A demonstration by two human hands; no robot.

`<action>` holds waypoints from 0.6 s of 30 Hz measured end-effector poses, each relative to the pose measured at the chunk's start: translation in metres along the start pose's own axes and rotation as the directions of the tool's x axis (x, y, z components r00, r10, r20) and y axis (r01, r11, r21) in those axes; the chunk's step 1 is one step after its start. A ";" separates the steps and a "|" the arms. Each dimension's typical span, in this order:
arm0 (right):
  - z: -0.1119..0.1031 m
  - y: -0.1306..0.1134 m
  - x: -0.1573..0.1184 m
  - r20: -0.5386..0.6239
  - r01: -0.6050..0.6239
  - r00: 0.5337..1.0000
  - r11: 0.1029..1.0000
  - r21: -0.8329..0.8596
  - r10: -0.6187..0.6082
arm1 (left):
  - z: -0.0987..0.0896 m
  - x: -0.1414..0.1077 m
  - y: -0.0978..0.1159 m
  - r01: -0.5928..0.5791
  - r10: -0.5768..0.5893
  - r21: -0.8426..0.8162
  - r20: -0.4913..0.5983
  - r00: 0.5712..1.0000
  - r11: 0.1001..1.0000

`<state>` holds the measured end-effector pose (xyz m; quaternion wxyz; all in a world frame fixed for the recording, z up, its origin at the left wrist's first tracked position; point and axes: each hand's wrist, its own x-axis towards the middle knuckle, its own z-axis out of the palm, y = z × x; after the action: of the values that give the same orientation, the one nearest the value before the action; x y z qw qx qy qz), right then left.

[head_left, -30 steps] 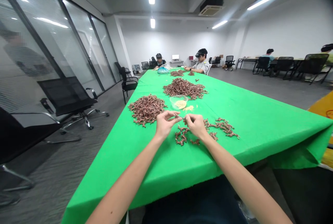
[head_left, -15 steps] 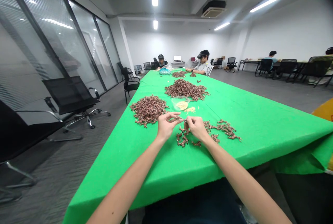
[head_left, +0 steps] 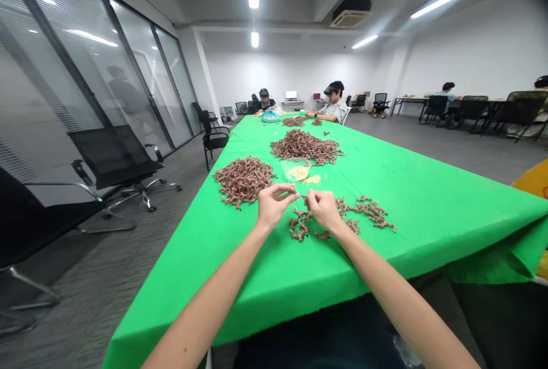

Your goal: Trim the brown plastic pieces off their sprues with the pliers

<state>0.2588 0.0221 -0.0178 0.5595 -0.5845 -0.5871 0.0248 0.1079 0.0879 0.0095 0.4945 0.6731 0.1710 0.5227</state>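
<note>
Just above the green cloth, my left hand (head_left: 273, 204) is closed in a pinch on a small brown knobbly piece (head_left: 295, 191), mostly hidden by the fingers. Close on its right, my right hand (head_left: 323, 209) also pinches, with a thin dark thing at its fingertips too small to name. Loose brown twisted pieces (head_left: 301, 226) lie under and beside the right hand, and more of them (head_left: 374, 212) spread to the right. Beyond the hands stands a clear plastic bowl (head_left: 287, 171) holding pale yellow bits. Similar pale crumbs (head_left: 312, 179) lie on the cloth beside it.
A heap of brown pieces (head_left: 245, 179) lies left of the bowl, and a larger heap (head_left: 306, 146) behind it. A blue plastic bag (head_left: 270, 116) sits at the far end of the green-covered table (head_left: 428, 186). Two people sit there. Black chairs (head_left: 109, 157) stand at left.
Both hands stay in nearly the same place, pinched close together, with only slight finger movement. A blurred figure now shows behind the glass wall at left.
</note>
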 end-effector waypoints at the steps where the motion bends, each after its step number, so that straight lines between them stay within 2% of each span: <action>1: 0.000 0.000 0.000 -0.007 0.004 1.000 1.000 -0.001 -0.004 | 0.000 0.000 0.001 0.009 -0.009 0.004 0.005 1.000 1.000; 4: 0.000 0.001 0.000 -0.018 0.015 1.000 1.000 -0.003 -0.015 | 0.000 0.001 0.001 0.030 -0.030 -0.010 0.012 0.999 0.999; 9: 0.000 0.003 0.000 -0.039 0.058 0.998 0.998 -0.034 -0.059 | 0.003 -0.001 -0.001 0.113 -0.110 -0.149 0.034 0.993 0.982; 14: -0.002 0.003 0.000 -0.067 0.104 0.992 0.991 -0.082 -0.109 | 0.005 -0.002 0.000 0.266 -0.249 -0.356 0.093 0.964 0.896; 18: -0.002 0.004 0.000 -0.078 0.109 0.990 0.987 -0.122 -0.119 | 0.004 -0.001 0.000 0.310 -0.285 -0.405 0.122 0.951 0.860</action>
<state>0.2629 0.0216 -0.0198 0.5491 -0.5823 -0.5958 -0.0664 0.1109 0.0856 0.0094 0.7068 0.5312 0.1423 0.4449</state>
